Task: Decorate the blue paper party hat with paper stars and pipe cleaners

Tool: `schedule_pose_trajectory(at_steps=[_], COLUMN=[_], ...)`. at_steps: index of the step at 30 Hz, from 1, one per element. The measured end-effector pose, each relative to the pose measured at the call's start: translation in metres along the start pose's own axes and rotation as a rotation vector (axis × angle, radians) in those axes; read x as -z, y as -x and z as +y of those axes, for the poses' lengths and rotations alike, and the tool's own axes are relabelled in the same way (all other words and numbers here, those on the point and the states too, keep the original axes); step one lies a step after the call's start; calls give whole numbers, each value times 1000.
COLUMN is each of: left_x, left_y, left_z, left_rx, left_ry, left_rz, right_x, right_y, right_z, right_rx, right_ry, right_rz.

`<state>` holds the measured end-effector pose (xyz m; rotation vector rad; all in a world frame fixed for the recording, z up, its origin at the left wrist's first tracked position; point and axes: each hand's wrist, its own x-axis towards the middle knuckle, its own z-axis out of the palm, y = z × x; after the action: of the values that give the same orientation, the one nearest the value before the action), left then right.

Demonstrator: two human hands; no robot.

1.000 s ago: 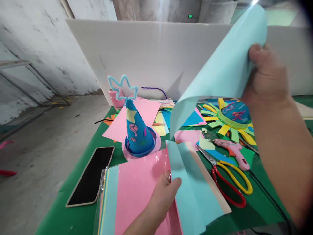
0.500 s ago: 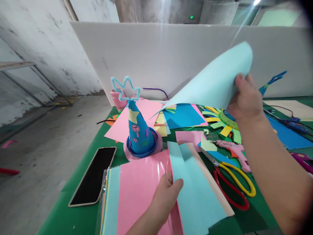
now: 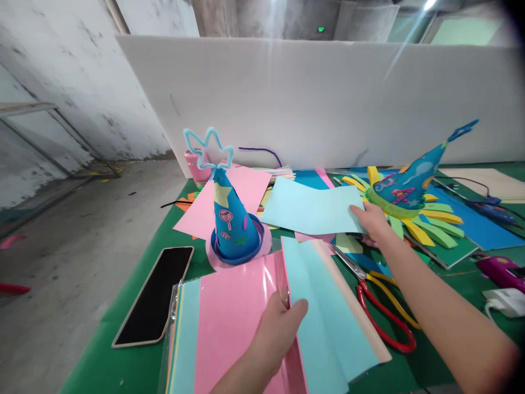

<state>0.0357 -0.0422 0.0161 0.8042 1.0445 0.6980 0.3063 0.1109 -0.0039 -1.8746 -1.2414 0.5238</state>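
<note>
Clear plastic sleeve [image 3: 170,328] lies nearest on the green surface [image 3: 98,345], with pink paper [image 3: 235,328] inside and light-blue and yellow sheet edges along its left side. Left hand [image 3: 276,325] enters from below, thumb uppermost and angled to the right; its grip is closed on the sleeve's right edge. Beside that edge, a folded blue piece [image 3: 324,312] rests over a cream sheet [image 3: 353,293].

A phone [image 3: 153,298], screen dark, lies left of the sleeve. Scissors [image 3: 363,282] with red and yellow handles lie to the right, partly under the right forearm.

Right hand [image 3: 371,223] reaches in from the lower right; its grip pinches the right end of a light-blue sheet [image 3: 309,205], spread nearly flat beyond the sleeve. Whether the sheet touches the papers below cannot be determined.

Left of it stands a decorated blue cone hat [image 3: 233,232], upright. A second cone hat [image 3: 410,183], tilted, stands farther right.

Behind the first hat is a pink container [image 3: 196,167]; its contents cannot be seen. Beyond the white panel [image 3: 287,93], a lit green sign [image 3: 321,29] is too small to read.
</note>
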Motion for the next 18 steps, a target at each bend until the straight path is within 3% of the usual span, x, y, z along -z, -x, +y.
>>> schedule_pose_trajectory(at_steps=[11, 18], left_x=[0, 0], left_y=[1, 1], left_z=[-1, 1], left_rx=[-31, -26], left_ry=[46, 22], left_rz=[-23, 3], right_x=[-11, 1], right_y=[-20, -3], right_z=[-11, -23], right_rx=[106, 214], right_ry=[379, 465], right_rz=[31, 121])
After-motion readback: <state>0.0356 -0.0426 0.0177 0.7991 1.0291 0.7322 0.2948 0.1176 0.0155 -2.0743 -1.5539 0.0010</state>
